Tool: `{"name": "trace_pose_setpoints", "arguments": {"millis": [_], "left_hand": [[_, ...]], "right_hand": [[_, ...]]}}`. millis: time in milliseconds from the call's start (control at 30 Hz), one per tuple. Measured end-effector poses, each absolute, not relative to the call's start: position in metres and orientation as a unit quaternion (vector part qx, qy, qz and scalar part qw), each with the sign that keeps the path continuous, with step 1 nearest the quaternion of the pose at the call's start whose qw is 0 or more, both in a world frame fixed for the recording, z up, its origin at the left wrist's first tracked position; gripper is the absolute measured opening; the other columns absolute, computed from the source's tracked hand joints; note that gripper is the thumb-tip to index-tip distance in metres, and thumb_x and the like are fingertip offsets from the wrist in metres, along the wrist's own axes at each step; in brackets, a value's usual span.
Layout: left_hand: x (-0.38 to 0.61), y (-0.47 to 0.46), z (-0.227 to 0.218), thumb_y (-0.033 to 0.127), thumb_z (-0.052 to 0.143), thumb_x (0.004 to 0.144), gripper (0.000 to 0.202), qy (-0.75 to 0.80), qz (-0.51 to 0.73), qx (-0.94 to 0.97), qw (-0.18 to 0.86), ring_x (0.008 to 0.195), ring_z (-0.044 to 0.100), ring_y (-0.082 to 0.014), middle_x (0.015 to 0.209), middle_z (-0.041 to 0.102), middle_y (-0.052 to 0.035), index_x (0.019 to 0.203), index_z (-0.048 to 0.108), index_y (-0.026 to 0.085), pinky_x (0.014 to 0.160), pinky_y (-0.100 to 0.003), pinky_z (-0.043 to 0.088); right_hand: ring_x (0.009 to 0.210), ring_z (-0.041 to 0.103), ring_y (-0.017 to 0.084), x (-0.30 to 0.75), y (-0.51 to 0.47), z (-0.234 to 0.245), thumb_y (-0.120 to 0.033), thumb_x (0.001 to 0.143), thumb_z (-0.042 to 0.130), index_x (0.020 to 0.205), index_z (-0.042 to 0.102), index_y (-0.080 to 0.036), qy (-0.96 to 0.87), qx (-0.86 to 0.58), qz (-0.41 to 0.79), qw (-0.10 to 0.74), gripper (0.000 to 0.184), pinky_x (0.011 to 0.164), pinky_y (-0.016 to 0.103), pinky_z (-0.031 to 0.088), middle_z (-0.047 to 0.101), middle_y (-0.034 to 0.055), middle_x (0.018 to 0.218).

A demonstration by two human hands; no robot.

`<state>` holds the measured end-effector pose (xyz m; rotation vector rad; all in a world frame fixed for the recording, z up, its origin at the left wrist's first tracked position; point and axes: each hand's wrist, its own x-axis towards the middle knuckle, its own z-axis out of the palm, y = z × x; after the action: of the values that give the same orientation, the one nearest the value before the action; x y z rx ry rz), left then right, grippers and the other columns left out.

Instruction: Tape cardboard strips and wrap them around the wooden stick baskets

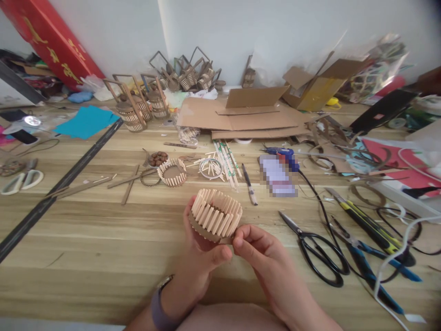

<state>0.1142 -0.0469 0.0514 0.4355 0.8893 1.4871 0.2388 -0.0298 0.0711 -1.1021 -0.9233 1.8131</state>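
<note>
My left hand [203, 262] cradles a small round basket wall of upright wooden sticks [217, 220], fingers behind it and thumb in front. A brown cardboard strip [203, 231] wraps around its lower edge. At the lower right of the ring, my right hand [263, 250] pinches the strip's end between thumb and fingers. Beyond my hands, a second stick ring [172, 173] rests on the table near brown round beads [158, 159] and a thin hoop [211, 168] among loose sticks.
Right of my hands are black-handled scissors [324, 257], pliers [374, 271], a yellow-black cutter [368, 220], a blue glue gun [282, 152] and cables. A pen [250, 186] lies ahead. Cardboard sheets [203, 115] and finished little buckets [131, 115] stand farther back. White scissors [22, 179] are left.
</note>
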Motion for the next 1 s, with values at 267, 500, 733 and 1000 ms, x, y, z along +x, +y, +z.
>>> {"name": "trace_pose_setpoints", "arguments": {"millis": [267, 500, 733, 1000], "left_hand": [[0.1135, -0.0489, 0.0476, 0.034, 0.092, 0.052, 0.111, 0.409, 0.64, 0.194, 0.621, 0.1, 0.064, -0.0236, 0.12, 0.062, -0.0054, 0.143, 0.03, 0.037, 0.083, -0.033, 0.052], [0.1135, -0.0488, 0.0467, 0.032, 0.088, 0.061, 0.099, 0.416, 0.647, 0.199, 0.608, 0.101, 0.065, -0.0214, 0.119, 0.063, -0.0043, 0.142, 0.032, 0.034, 0.088, -0.032, 0.051], [0.1164, -0.0525, 0.0468, 0.032, 0.086, 0.061, 0.103, 0.438, 0.656, 0.198, 0.582, 0.102, 0.066, -0.0253, 0.123, 0.062, -0.0074, 0.143, 0.025, 0.034, 0.088, -0.036, 0.052], [0.1181, -0.0559, 0.0526, 0.029, 0.086, 0.059, 0.108, 0.506, 0.659, 0.267, 0.489, 0.104, 0.065, -0.026, 0.132, 0.056, -0.0104, 0.144, 0.021, 0.033, 0.086, -0.033, 0.054]], "right_hand": [[0.065, 0.053, 0.014, 0.239, -0.03, 0.0707, -0.048, 0.069, 0.079, 0.067, 0.061, -0.02, -0.38, -0.441, 0.708, 0.399, 0.033, 0.066, 0.026, 0.045, 0.06, -0.0013, 0.066], [0.068, 0.057, 0.016, 0.2431, -0.0322, 0.0677, -0.047, 0.075, 0.072, 0.072, 0.065, -0.021, -0.473, -0.468, 0.631, 0.399, 0.027, 0.066, 0.028, 0.046, 0.065, 0.0006, 0.07], [0.063, 0.057, 0.015, 0.2441, -0.0344, 0.0686, -0.031, 0.08, 0.066, 0.067, 0.065, -0.022, -0.596, -0.486, 0.47, 0.433, 0.017, 0.061, 0.028, 0.046, 0.064, -0.0004, 0.064], [0.059, 0.058, 0.014, 0.2393, -0.0342, 0.0663, -0.032, 0.082, 0.066, 0.065, 0.063, -0.02, -0.605, -0.494, 0.438, 0.446, 0.021, 0.058, 0.026, 0.046, 0.063, -0.0008, 0.062]]}}
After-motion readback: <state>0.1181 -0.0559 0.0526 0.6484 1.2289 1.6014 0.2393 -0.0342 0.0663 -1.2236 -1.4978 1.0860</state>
